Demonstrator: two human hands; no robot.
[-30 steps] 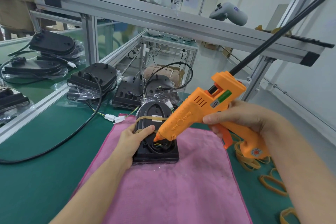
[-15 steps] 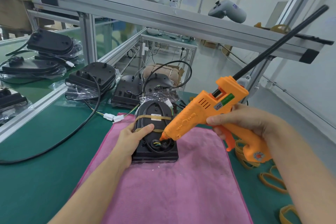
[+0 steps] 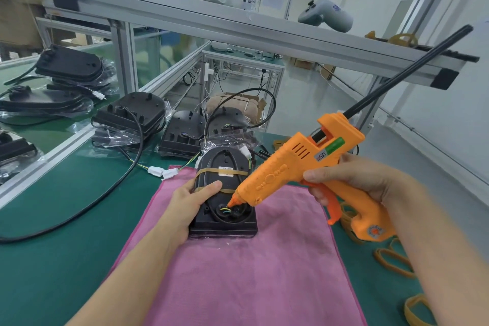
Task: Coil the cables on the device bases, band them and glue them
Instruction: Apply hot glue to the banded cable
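Green bench mat (image 3: 53, 259), pink towel (image 3: 251, 286) – device base (image 3: 225, 193) on it, gripped by left hand (image 3: 189, 201); right hand (image 3: 352, 180) grips glue gun (image 3: 288, 169), nozzle at wire recess – glue itself indiscernible.

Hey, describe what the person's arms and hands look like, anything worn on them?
Both forearms are bare as far as the frame shows: no sleeves in view. The left hand and right hand wear no gloves, and no rings, watch or wristband show. Nails look short and unpainted.
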